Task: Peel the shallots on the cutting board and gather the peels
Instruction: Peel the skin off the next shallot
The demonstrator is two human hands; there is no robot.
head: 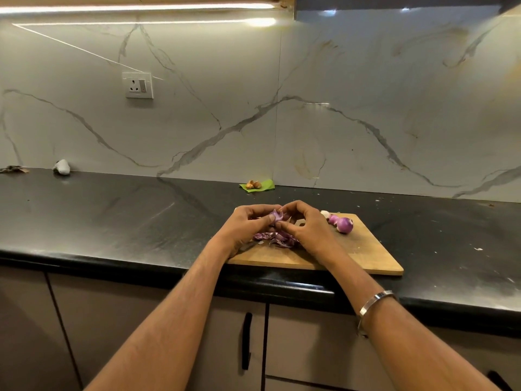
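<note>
Both hands meet above the left part of a wooden cutting board (363,249). My left hand (248,224) and my right hand (306,225) both pinch a purple shallot (276,215) with loose skin between their fingertips. Under them lies a heap of purple peels (277,238). Two peeled purple shallots (342,222) and a small pale piece (324,213) lie at the board's far edge, right of my right hand. A dark knife handle (248,246) shows under my left wrist.
The board lies on a black stone counter (112,221) near its front edge. A green leaf with brown bits (257,185) sits by the marble wall. A white lump (61,166) rests far left. Cabinet doors with black handles (246,341) are below.
</note>
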